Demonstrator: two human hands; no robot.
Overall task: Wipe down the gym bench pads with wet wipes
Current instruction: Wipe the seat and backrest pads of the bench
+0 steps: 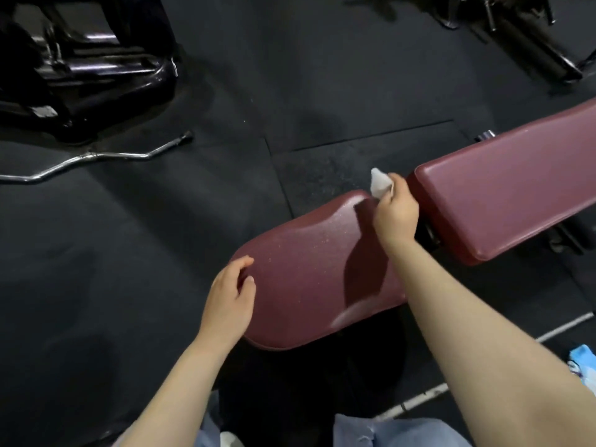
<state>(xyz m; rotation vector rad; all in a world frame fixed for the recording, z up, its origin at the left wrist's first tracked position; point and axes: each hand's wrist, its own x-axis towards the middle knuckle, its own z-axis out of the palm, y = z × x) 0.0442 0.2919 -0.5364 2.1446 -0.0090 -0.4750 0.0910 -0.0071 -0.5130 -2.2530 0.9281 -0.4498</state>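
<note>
A maroon seat pad [306, 269] fills the middle of the head view, with a longer maroon back pad [509, 185] to its right across a narrow gap. My right hand [395, 214] grips a crumpled white wet wipe [379, 183] at the seat pad's far corner, beside the gap. My left hand [230, 295] rests on the seat pad's left edge, fingers loosely curved over the rim.
Black rubber floor lies all around. A chrome curl bar [93, 156] lies on the floor at left, below a black machine frame [84, 66]. More black equipment [529, 37] stands at the top right. A blue wipes packet [582, 359] sits at the right edge.
</note>
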